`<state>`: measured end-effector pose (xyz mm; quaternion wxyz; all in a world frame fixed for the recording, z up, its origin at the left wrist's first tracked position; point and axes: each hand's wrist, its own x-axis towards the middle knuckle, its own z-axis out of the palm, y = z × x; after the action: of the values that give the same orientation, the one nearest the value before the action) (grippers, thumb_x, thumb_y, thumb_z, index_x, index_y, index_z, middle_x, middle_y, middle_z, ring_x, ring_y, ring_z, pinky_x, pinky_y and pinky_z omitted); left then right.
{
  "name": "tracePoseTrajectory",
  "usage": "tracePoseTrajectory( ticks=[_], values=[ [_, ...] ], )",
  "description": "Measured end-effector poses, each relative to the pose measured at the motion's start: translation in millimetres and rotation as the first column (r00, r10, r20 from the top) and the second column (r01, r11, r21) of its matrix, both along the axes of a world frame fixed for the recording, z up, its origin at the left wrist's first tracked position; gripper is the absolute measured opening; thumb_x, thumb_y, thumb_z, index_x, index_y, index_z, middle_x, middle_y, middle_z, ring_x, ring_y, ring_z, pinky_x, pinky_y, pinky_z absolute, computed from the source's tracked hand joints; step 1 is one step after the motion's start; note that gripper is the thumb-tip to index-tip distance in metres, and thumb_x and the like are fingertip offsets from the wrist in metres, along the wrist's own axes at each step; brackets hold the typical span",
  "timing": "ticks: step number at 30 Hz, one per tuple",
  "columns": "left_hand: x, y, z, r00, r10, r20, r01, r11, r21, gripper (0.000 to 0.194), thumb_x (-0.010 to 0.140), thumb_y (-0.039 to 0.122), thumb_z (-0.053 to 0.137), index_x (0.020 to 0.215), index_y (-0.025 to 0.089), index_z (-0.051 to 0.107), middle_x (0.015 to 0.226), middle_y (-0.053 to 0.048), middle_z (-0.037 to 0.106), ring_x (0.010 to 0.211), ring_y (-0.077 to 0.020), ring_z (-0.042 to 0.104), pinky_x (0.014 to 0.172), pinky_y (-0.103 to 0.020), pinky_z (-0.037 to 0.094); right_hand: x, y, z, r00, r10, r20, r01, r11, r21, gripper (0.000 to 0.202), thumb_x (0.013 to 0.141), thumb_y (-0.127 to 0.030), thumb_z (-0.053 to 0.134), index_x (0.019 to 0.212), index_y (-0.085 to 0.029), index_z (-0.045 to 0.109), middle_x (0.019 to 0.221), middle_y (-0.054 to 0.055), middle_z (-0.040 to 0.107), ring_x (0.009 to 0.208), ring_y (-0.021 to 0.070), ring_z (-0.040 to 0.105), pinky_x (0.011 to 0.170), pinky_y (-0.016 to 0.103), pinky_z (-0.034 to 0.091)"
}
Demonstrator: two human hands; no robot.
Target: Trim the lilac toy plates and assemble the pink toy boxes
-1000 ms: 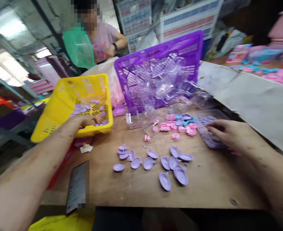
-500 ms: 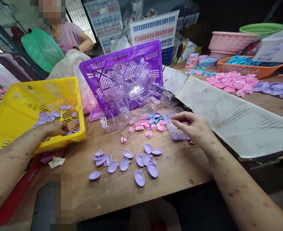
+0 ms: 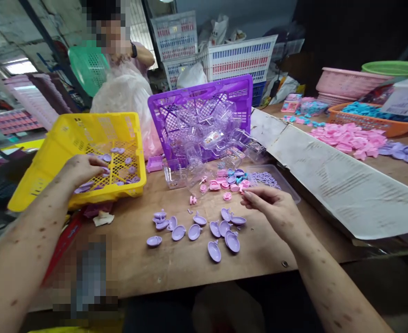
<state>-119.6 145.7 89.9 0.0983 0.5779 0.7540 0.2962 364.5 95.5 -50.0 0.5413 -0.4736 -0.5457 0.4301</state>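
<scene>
My left hand [image 3: 86, 170] reaches into the yellow basket [image 3: 142, 152], its fingers bent over purple pieces; what they hold, if anything, is hidden. My right hand [image 3: 271, 203] is held over the wooden table with thumb and fingertips pinched together, beside a pile of small pink parts [image 3: 215, 185] and a clear tray of tiny purple pieces [image 3: 264, 179]. Whatever is between those fingertips is too small to name. Several oval purple dishes [image 3: 194, 232] lie spread on the table in front of my hands.
A tilted purple basket [image 3: 155, 120] holds clear plastic boxes [image 3: 212, 136]. A white board [image 3: 342, 185] runs along the right, with pink pieces [image 3: 349, 138] and an orange basket [image 3: 394, 126] beyond. Behind stands a person by a large plastic bag [image 3: 124, 99].
The view has shifted, so the table items appear farther right. My left hand has moved back within the yellow basket. My right hand has moved left off the clear tray, and its fingertips have closed.
</scene>
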Motion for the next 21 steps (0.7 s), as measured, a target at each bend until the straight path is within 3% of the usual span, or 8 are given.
tracePoseTrajectory(
  ticks=[2, 5, 8, 11, 15, 18, 19, 21],
  values=[
    [21, -24, -7.2, 0.998, 0.032, 0.046, -0.033, 0.999, 0.027, 0.007, 0.088, 0.009, 0.073, 0.087, 0.015, 0.075, 0.068, 0.009, 0.071, 0.064, -0.0106, 0.060, 0.061, -0.014, 0.042, -19, -14, 1.1, 0.998, 0.034, 0.049, -0.034, 0.999, -0.003, 0.052, 0.078, -0.067, 0.095, 0.097, -0.019, 0.089, 0.082, 0.009, 0.082, 0.075, 0.0251, 0.079, 0.069, 0.034, 0.068],
    [67, -65, -37.2, 0.986, -0.061, 0.152, 0.057, 0.998, 0.027, 0.013, 0.091, 0.022, 0.071, 0.100, 0.019, 0.081, 0.088, 0.002, 0.082, 0.071, -0.0141, 0.069, 0.063, -0.020, 0.050, -52, -40, 0.2, 0.988, 0.137, 0.073, -0.137, 0.991, -0.014, 0.037, 0.083, -0.055, 0.093, 0.100, -0.022, 0.090, 0.080, 0.008, 0.082, 0.071, 0.0232, 0.077, 0.061, 0.029, 0.064],
    [117, -107, -74.1, 0.878, -0.318, 0.357, 0.297, 0.948, 0.114, 0.016, 0.091, 0.030, 0.074, 0.099, 0.019, 0.082, 0.091, -0.004, 0.082, 0.077, -0.0168, 0.071, 0.068, -0.023, 0.052, -83, -67, -1.0, 0.972, 0.234, 0.000, -0.234, 0.971, 0.043, 0.019, 0.089, -0.042, 0.089, 0.097, -0.024, 0.090, 0.080, 0.006, 0.081, 0.069, 0.0192, 0.075, 0.059, 0.025, 0.060],
    [155, -141, -98.3, 0.728, -0.406, 0.553, 0.365, 0.912, 0.190, 0.016, 0.091, 0.033, 0.076, 0.097, 0.019, 0.083, 0.092, -0.005, 0.081, 0.082, -0.0173, 0.072, 0.073, -0.024, 0.055, -101, -87, 1.0, 0.955, 0.298, -0.008, -0.294, 0.947, 0.125, 0.010, 0.096, -0.033, 0.083, 0.100, -0.027, 0.089, 0.089, 0.005, 0.081, 0.080, 0.0174, 0.076, 0.069, 0.024, 0.062],
    [175, -167, -110.1, 0.517, -0.431, 0.739, 0.386, 0.889, 0.248, 0.014, 0.089, 0.027, 0.080, 0.101, 0.020, 0.083, 0.096, -0.005, 0.080, 0.089, -0.0164, 0.074, 0.080, -0.023, 0.057, -103, -102, 7.4, 0.941, 0.338, 0.017, -0.337, 0.930, 0.148, 0.013, 0.105, -0.030, 0.076, 0.108, -0.028, 0.088, 0.097, 0.004, 0.080, 0.086, 0.0162, 0.077, 0.079, 0.025, 0.065],
    [177, -175, -111.6, 0.358, -0.315, 0.879, 0.426, 0.893, 0.146, 0.032, 0.087, 0.027, 0.085, 0.117, 0.022, 0.075, 0.097, -0.004, 0.080, 0.085, -0.0157, 0.075, 0.076, -0.023, 0.058, -98, -107, 10.7, 0.952, 0.306, -0.001, -0.303, 0.942, 0.143, 0.012, 0.104, -0.027, 0.078, 0.109, -0.029, 0.088, 0.099, 0.004, 0.083, 0.086, 0.0169, 0.081, 0.082, 0.025, 0.069],
    [177, -176, -111.1, 0.324, -0.276, 0.905, 0.443, 0.890, 0.113, 0.030, 0.088, 0.028, 0.086, 0.115, 0.022, 0.074, 0.094, -0.003, 0.079, 0.082, -0.0151, 0.074, 0.073, -0.022, 0.058, -97, -109, 11.2, 0.959, 0.285, -0.007, -0.281, 0.949, 0.144, 0.012, 0.103, -0.026, 0.080, 0.112, -0.030, 0.087, 0.098, 0.003, 0.084, 0.086, 0.0169, 0.082, 0.082, 0.025, 0.069],
    [177, -179, -108.9, 0.325, -0.262, 0.909, 0.470, 0.879, 0.086, 0.019, 0.090, 0.030, 0.085, 0.101, 0.019, 0.073, 0.089, -0.003, 0.078, 0.077, -0.0136, 0.072, 0.072, -0.021, 0.058, -96, -111, 11.9, 0.972, 0.233, -0.034, -0.227, 0.965, 0.135, 0.017, 0.099, -0.024, 0.085, 0.115, -0.031, 0.085, 0.096, 0.001, 0.085, 0.085, 0.0172, 0.083, 0.080, 0.024, 0.070]
  ],
)
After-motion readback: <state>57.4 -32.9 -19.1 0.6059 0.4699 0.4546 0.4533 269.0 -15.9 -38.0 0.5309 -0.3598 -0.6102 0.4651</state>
